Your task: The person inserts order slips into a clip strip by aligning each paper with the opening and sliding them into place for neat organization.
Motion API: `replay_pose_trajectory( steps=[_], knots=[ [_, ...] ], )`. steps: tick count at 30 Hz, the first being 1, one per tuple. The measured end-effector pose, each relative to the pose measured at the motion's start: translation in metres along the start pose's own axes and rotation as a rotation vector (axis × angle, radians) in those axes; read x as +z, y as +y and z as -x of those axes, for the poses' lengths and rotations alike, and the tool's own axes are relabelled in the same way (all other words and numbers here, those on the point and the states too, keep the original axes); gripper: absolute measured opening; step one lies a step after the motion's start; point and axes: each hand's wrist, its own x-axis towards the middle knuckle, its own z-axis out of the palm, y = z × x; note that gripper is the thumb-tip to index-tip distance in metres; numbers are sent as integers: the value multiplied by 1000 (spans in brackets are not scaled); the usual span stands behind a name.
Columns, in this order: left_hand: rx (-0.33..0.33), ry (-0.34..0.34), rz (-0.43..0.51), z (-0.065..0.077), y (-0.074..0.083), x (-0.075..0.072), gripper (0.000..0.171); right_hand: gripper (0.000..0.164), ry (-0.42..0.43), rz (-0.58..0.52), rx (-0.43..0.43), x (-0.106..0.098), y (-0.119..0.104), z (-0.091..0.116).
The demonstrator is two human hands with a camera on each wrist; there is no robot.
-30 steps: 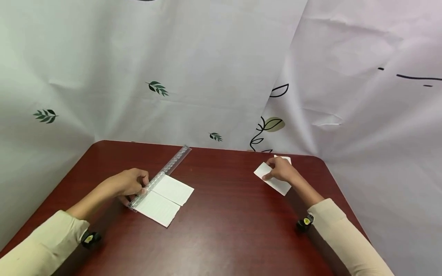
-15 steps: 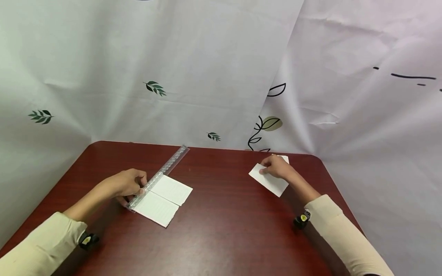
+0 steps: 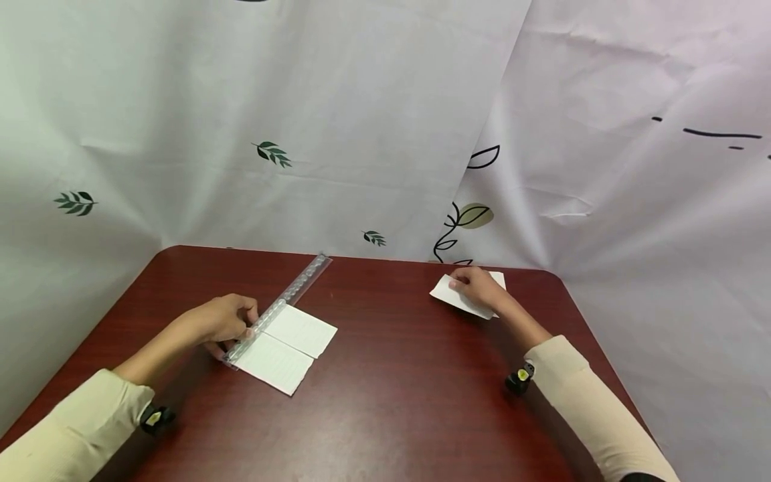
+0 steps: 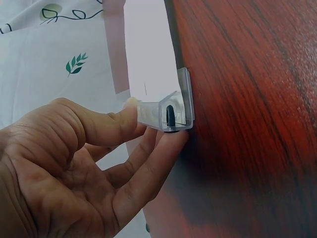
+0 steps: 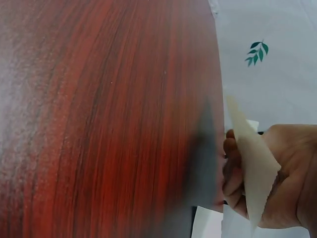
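Note:
On the left, my left hand [image 3: 224, 320] grips the near end of a long clear plastic strip [image 3: 304, 278], thumb on one side and fingers on the other. A white paper piece [image 3: 300, 330] and a second one [image 3: 274, 362] lie side by side with their edges at the strip. The left wrist view shows the strip's open channel end [image 4: 184, 106], a dark bit inside it. At the far right, my right hand [image 3: 478, 286] pinches a white paper piece [image 3: 460, 301], tilted up. In the right wrist view this paper [image 5: 255, 166] has a ragged edge and hides some fingers.
Behind the right hand, another white paper [image 3: 499, 278] lies near the back edge of the dark red wooden table [image 3: 385, 402]. A pale curtain [image 3: 361, 134] with leaf prints hangs right behind the table.
The right hand has drawn its paper slightly left and tilted it up, so the paper looks narrower from the head. The left hand, strip and its two papers have stayed in place.

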Motion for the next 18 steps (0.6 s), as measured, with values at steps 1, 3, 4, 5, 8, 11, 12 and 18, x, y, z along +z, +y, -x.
replay_pose_trajectory(
  steps=[1, 3, 4, 5, 8, 11, 12, 18],
  knots=[
    [1, 0, 0, 0, 0, 0, 8, 25, 6, -1, 15, 0, 0, 0],
    [3, -2, -1, 0, 1, 1, 8, 26, 6, 3, 78, 0, -8, 0],
    [2, -2, 1, 0, 1, 1, 9, 29, 6, 4, 98, 0, -8, -1],
    [4, -4, 2, 0, 1, 1, 9, 32, 5, 4, 115, 1, -8, -3],
    [1, -7, 10, 1, 3, 0, 9, 39, -1, -6, 150, 2, -9, -6],
    [-5, -6, 11, 1, 4, 0, 9, 43, 8, -37, 133, 3, -1, -10],
    [-9, -5, 11, 1, 4, 0, 9, 42, 10, -42, 135, 3, -2, -11],
    [-15, -4, 6, 1, 5, 0, 10, 32, 31, -68, 186, 7, -13, -17]
  ],
)
